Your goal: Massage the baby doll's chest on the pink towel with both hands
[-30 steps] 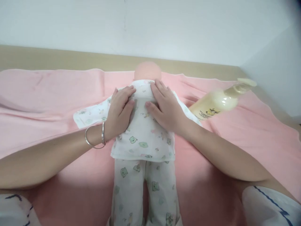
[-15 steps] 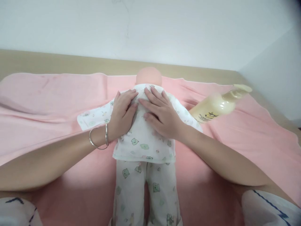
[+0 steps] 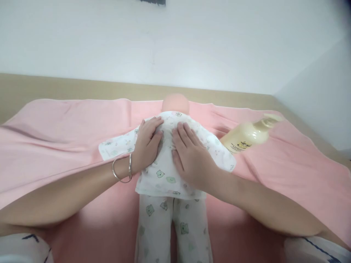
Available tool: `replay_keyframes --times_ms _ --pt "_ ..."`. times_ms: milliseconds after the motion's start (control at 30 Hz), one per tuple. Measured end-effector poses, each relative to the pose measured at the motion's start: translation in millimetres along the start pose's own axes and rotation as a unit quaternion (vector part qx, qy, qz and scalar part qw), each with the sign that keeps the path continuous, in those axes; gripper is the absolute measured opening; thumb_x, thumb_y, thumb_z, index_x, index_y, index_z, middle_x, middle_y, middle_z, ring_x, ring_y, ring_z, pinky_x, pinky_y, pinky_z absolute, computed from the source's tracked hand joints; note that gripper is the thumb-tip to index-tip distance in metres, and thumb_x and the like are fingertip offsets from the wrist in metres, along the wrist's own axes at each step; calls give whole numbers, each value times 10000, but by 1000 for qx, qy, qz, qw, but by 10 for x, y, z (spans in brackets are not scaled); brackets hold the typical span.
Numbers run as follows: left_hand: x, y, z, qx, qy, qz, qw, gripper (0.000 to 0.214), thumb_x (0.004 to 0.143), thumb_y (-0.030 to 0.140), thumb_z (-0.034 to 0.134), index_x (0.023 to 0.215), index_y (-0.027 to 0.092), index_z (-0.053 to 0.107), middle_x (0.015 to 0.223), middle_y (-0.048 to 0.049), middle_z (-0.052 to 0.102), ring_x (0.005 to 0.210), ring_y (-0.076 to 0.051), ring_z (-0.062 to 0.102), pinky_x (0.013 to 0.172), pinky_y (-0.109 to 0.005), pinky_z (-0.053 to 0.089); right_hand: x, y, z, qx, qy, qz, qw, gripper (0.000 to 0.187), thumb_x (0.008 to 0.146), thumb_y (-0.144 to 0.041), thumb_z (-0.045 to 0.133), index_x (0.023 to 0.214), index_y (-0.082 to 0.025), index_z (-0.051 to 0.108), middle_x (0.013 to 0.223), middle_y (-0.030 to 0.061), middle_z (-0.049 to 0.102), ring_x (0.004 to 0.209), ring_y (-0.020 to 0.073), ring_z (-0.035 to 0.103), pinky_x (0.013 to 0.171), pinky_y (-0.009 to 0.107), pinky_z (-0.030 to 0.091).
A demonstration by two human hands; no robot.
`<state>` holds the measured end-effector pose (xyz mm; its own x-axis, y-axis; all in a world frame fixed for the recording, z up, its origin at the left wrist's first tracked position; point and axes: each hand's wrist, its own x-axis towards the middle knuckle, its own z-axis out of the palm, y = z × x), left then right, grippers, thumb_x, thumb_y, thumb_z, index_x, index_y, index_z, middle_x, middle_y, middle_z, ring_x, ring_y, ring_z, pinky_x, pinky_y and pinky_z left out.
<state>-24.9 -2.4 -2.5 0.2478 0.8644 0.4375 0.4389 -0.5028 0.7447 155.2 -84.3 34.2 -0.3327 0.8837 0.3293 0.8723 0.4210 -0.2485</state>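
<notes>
A baby doll [image 3: 175, 103] lies face down, the back of its bald head toward the wall. It wears a white printed top [image 3: 167, 184] and matching trousers [image 3: 156, 226], with its sleeves spread to both sides. My left hand [image 3: 149, 142], with a silver bangle at the wrist, rests open on the left side of the doll's upper back. Flat on the right side of the back lies my right hand [image 3: 193, 153], fingers stretched toward the head. Both hands touch the cloth of the top and hold nothing. The doll's face is hidden.
A pale yellow pump bottle [image 3: 246, 135] lies tilted beside the doll's right-hand sleeve. Beneath everything spreads a creased pink blanket [image 3: 65, 124] on a tan surface [image 3: 82, 86]. A white wall [image 3: 82, 40] rises behind, meeting another at the right.
My right hand has slid down the doll's back, away from the head, and its fingers are closer together. My left hand stays in place on the back. The view has tilted up slightly.
</notes>
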Motion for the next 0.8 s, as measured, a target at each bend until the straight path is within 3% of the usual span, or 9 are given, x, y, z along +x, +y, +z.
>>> replay_keyframes --times_ms 167,233,300,400,467,567,667,733,800 --pt "-20 1 37 0 11 -49 999 475 987 320 455 1432 271 616 1628 -79 554 1601 -288 408 1382 -650 161 255 253 -18 52 -41 -35 997 547 1092 -336 339 1575 -208 560 1755 98 301 1664 331 161 1343 672 181" --pt "-31 7 41 16 6 -57 998 491 1000 337 448 1468 291 589 1673 -70 499 1639 -299 334 1378 -683 86 360 363 -23 53 -50 0 997 572 1094 -380 351 1609 -189 512 1768 120 252 1664 342 151 1338 681 166" --pt "-37 25 36 29 -11 -58 998 489 1022 350 423 1484 302 573 1688 -65 479 1656 -303 294 1370 -702 22 402 397 -21 36 -48 63 996 658 1087 -414 366 1656 -86 407 1761 199 224 1658 368 167 1337 668 188" --pt "-33 78 20 45 -37 -59 997 502 1047 379 382 1514 287 542 1697 -77 463 1666 -317 261 1353 -724 -30 325 278 -7 -5 -33 128 991 760 1073 -446 379 1640 60 336 1715 308 264 1634 404 245 1325 657 246" --pt "-22 130 10 61 -54 -73 994 533 1051 404 368 1548 267 506 1722 -89 420 1676 -328 223 1343 -725 -61 212 130 2 -25 -22 120 992 744 1074 -416 368 1616 93 352 1694 333 294 1620 416 281 1315 657 284" --pt "-6 213 -1 91 -81 -96 988 572 1059 404 326 1591 234 451 1754 -101 356 1685 -322 184 1346 -698 -82 63 -58 0 -39 -16 61 997 669 1085 -340 337 1610 72 393 1702 308 305 1629 417 256 1318 638 301" --pt "12 256 -10 128 -94 -87 983 580 1069 366 268 1601 203 430 1748 -122 361 1679 -324 207 1334 -712 -91 59 -72 -19 -18 -33 6 999 609 1086 -289 326 1615 -12 447 1731 218 312 1653 378 195 1346 606 260" --pt "35 251 -17 167 -101 -59 979 581 1072 352 246 1588 168 441 1729 -158 387 1670 -346 235 1311 -749 -100 144 10 -32 9 -56 6 998 606 1083 -301 340 1632 -68 447 1758 159 276 1666 353 152 1364 600 204" --pt "67 236 -29 206 -105 -18 973 583 1077 360 243 1570 132 454 1722 -192 387 1667 -365 238 1303 -766 -90 264 120 -42 33 -74 50 995 631 1088 -351 349 1660 -92 405 1781 137 203 1672 355 98 1365 614 161"
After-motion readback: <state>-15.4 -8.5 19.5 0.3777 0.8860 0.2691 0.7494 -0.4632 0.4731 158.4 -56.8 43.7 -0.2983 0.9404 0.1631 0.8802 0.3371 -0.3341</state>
